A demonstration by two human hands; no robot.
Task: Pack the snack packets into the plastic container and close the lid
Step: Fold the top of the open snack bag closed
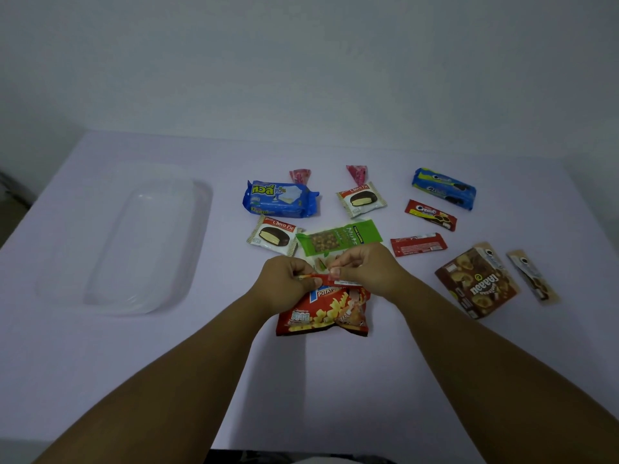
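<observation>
Head view shows me both hands on the red chip bag (323,311): my left hand (287,285) and right hand (363,271) each pinch its top seam, fingers curled tight. The clear plastic container (127,242) sits well apart on the left of the table (100,363). I'd keep the 2 grips level, lift the bag free of the green nut packet (338,237) just beyond it, then carry it left and lay it flat.
</observation>
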